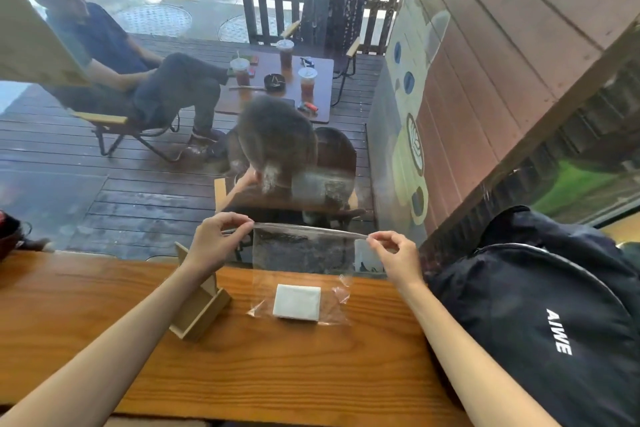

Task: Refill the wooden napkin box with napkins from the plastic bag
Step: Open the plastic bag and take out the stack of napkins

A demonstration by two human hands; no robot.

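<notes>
The left hand (216, 239) and right hand (393, 251) pinch the plastic bag (301, 253) top corners, beside the wooden napkin box (199, 308). Next, I think: open it and pull the napkins (297, 302) out.

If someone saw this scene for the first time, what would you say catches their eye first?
Most striking is the clear plastic bag, held up at centre over the wooden counter, its top edge pinched by the left hand and right hand. A white napkin stack lies at its bottom. The wooden napkin box stands left, a black backpack right.
</notes>
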